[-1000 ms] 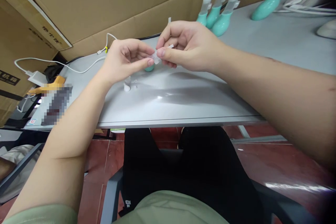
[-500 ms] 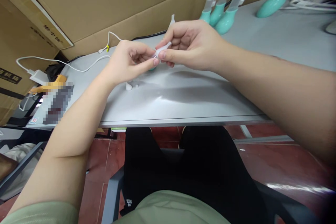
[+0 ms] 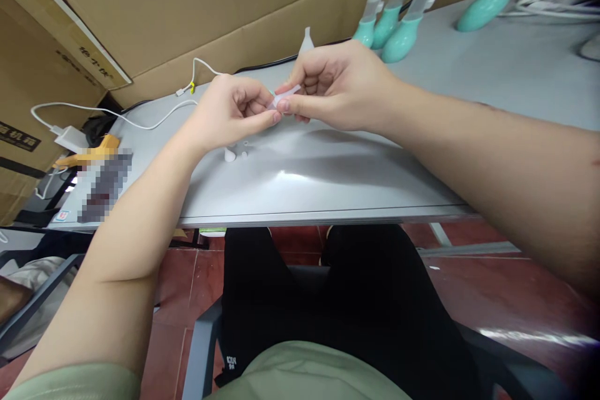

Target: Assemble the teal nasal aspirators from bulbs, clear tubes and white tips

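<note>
Above the grey table (image 3: 290,200), my two hands meet fingertip to fingertip. My right hand (image 3: 335,84) pinches a translucent white nozzle tip (image 3: 287,95) between thumb and forefinger, its narrow end pointing up and right. At the tip's wide end, my left hand (image 3: 239,106) closes thumb and fingers on a small clear plastic piece, mostly hidden by the fingers. A sliver of teal shows behind the left fingertips. Behind my right hand another white nozzle tip (image 3: 306,42) stands upright. Near my left wrist lie a small white cone-shaped piece (image 3: 229,154) and tiny white bits (image 3: 244,154).
Several teal bulb nasal aspirators (image 3: 400,39) with white tips stand at the back right; another teal bulb (image 3: 490,5) leans farther right by coiled white cables (image 3: 553,7). A white charging cable (image 3: 150,122) and yellow object (image 3: 100,149) lie left. Cardboard (image 3: 210,6) walls the back.
Both hands have dropped slightly, and the nozzle tip has moved a little down and left, its wide end closer against the left fingertips. Objects on the table stay put.
</note>
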Demonstrator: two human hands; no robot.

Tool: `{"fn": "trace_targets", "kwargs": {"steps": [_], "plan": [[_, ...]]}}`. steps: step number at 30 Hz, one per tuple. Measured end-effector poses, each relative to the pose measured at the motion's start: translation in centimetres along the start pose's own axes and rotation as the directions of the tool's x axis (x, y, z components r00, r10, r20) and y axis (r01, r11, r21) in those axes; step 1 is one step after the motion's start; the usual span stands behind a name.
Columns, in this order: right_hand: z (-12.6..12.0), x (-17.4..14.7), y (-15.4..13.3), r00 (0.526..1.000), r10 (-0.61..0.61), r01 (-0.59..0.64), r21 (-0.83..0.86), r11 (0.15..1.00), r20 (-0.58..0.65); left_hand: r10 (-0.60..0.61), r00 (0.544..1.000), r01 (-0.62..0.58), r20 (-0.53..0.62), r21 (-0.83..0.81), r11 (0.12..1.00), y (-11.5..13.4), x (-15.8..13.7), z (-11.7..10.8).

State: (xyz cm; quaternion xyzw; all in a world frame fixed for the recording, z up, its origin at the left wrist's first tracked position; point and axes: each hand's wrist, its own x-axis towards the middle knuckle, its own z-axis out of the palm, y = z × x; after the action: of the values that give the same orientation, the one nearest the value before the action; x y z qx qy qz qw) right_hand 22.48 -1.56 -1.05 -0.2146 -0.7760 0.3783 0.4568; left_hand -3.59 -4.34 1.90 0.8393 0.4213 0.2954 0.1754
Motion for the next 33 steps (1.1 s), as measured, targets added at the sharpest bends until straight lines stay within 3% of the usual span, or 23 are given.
{"fn": "trace_targets", "kwargs": {"steps": [11, 20, 23, 27, 33], "plan": [[0.0, -0.2, 0.0, 1.0, -0.024, 0.023, -0.083, 0.996, -0.006, 0.011, 1.0, -0.01, -0.017, 0.035, 0.999, 0.1, 0.3, 0.0], [-0.4, -0.3, -0.1, 0.99, -0.087, 0.071, -0.136, 0.988, -0.114, -0.002, 0.997, 0.004, -0.075, 0.031, 1.0, -1.2, 0.4, -0.3], [-0.9, -0.8, -0.9, 0.999, 0.013, -0.01, -0.082, 0.997, 0.039, 0.017, 0.993, -0.022, -0.12, -0.038, 0.999, -2.7, 1.0, -0.7], [-1.2, -1.0, -0.8, 0.937, 0.128, -0.072, -0.181, 0.981, 0.325, 0.062, 0.983, -0.087, -0.174, -0.141, 0.986, -3.7, 1.6, -0.5], [-0.2, -0.6, 0.0, 0.885, 0.175, -0.021, -0.338, 0.941, 0.432, 0.067, 0.99, -0.095, -0.12, -0.248, 0.964, -3.0, 1.7, 0.1]]}}
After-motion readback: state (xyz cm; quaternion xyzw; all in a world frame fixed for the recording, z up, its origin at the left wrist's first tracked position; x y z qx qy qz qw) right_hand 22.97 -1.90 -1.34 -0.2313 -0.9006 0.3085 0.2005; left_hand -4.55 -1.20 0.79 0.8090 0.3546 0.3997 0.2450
